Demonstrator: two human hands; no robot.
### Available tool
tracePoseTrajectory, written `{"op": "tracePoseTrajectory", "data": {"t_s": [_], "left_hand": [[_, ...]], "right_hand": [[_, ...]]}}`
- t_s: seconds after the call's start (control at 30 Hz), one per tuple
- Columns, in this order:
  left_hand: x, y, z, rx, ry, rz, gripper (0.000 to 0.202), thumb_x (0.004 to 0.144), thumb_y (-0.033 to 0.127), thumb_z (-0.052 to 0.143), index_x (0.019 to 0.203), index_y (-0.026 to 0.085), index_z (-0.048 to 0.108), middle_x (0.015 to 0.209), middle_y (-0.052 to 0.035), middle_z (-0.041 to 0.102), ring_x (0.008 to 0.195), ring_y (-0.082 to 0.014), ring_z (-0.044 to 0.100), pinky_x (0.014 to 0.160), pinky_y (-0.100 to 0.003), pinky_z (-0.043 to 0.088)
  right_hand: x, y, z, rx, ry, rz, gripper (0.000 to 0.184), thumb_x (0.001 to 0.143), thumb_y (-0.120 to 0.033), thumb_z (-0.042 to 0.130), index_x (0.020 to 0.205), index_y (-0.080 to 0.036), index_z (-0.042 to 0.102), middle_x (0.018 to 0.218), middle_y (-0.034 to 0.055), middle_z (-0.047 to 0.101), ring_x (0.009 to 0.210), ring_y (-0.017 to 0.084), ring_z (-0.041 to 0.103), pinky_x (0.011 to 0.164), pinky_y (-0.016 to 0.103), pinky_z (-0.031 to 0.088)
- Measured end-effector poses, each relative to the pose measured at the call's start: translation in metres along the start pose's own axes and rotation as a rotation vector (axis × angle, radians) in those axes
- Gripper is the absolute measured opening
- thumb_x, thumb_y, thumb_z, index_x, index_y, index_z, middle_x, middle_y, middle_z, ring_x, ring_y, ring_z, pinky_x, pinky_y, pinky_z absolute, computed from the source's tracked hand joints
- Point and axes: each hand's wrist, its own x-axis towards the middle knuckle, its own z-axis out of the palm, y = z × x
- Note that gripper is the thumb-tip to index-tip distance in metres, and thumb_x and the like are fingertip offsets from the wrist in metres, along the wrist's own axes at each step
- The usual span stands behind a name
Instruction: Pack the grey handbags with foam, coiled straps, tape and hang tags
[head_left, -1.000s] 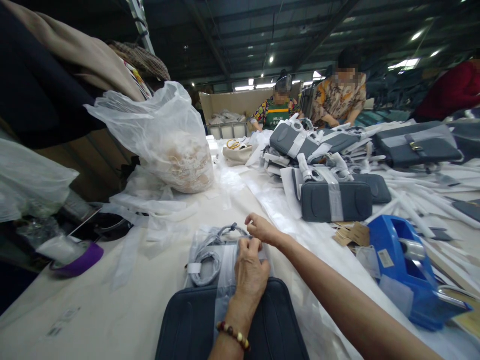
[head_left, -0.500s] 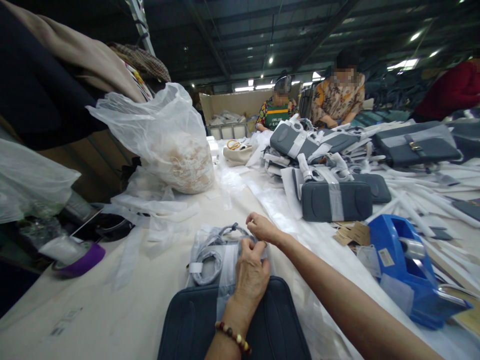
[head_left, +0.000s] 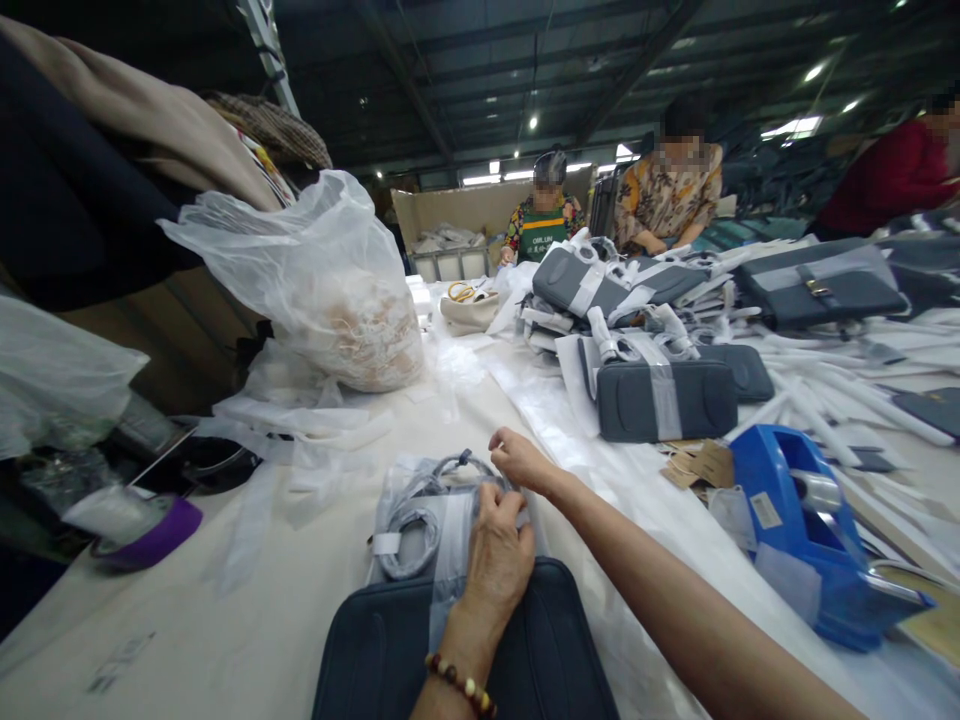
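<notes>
A dark blue-grey bag [head_left: 375, 640] lies flat on the table right before me. A band of translucent wrap [head_left: 450, 545] runs over it, and a plastic-covered coiled strap [head_left: 409, 545] rests at its far edge. My left hand [head_left: 501, 540], with a beaded bracelet at the wrist, lies over the bag's far edge, fingers curled down beside the wrap; what they grip is hidden. Just beyond it, my right hand [head_left: 523, 462] is closed, fingertips bent together near the grey looped handle [head_left: 465, 462]. Whatever sits between those fingertips is too small to make out.
A blue tape dispenser [head_left: 799, 530] stands at the right. Wrapped bags [head_left: 667, 400] are piled beyond my hands. A large clear plastic sack [head_left: 352, 300] and a purple tape roll [head_left: 154, 535] are on the left. Several people work across the table.
The whole view has shifted slightly. Both hands stay almost in the same place at the bag's far edge, with fingers still curled.
</notes>
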Motion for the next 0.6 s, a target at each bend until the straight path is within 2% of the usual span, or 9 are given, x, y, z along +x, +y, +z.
{"op": "tracePoseTrajectory", "data": {"t_s": [0.3, 0.6], "left_hand": [[-0.006, -0.001, 0.001, 0.028, -0.026, 0.021, 0.027, 0.07, 0.0, 0.045, 0.087, 0.017, 0.058, 0.092, -0.0046, 0.044, 0.082, -0.0172, 0.052, 0.082, -0.033, 0.046], [-0.014, 0.003, 0.002, 0.079, -0.027, 0.041, 0.026, 0.072, 0.001, 0.042, 0.086, 0.017, 0.057, 0.092, -0.0064, 0.048, 0.084, -0.0174, 0.057, 0.083, -0.032, 0.047]], "right_hand": [[-0.001, 0.006, 0.006, 0.094, 0.002, 0.034, 0.022, 0.091, -0.032, 0.054, 0.103, -0.014, 0.057, 0.095, 0.0036, 0.061, 0.078, 0.015, 0.06, 0.069, 0.032, 0.052], [-0.007, 0.005, 0.011, 0.118, 0.019, 0.059, 0.024, 0.091, -0.032, 0.054, 0.106, -0.014, 0.057, 0.099, 0.0047, 0.061, 0.082, 0.016, 0.061, 0.071, 0.034, 0.053]]}}
